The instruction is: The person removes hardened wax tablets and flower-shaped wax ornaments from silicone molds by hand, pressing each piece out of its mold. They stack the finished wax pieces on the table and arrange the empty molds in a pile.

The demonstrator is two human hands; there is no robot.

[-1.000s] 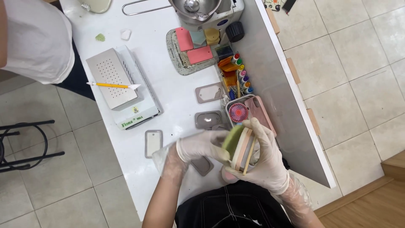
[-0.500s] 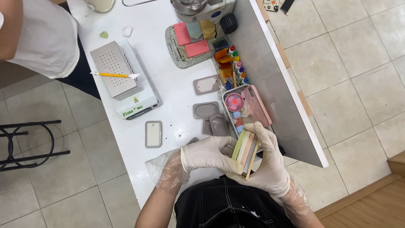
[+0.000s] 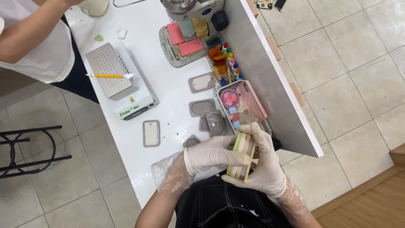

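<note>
Gloved hands clamp a stack of pastel slabs at the table's near edge

At ten o'clock a perforated grey metal box (image 3: 109, 70) carries a yellow stick (image 3: 109, 76); grey oval moulds (image 3: 202, 107) lie mid-table. At six o'clock the left hand (image 3: 213, 154) and right hand (image 3: 261, 166) both have fingers closed on the stack of thin green, cream and pink slabs (image 3: 241, 154), now lower and nearer the body than a second ago, clear of the pink tray (image 3: 253, 101) at one o'clock.

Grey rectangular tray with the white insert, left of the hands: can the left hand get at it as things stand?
Probably yes, but not freely: the grey rectangular tray with the white insert lies on bare white table with nothing between, yet the left hand is gripping the stack of pastel flat pieces.
</note>
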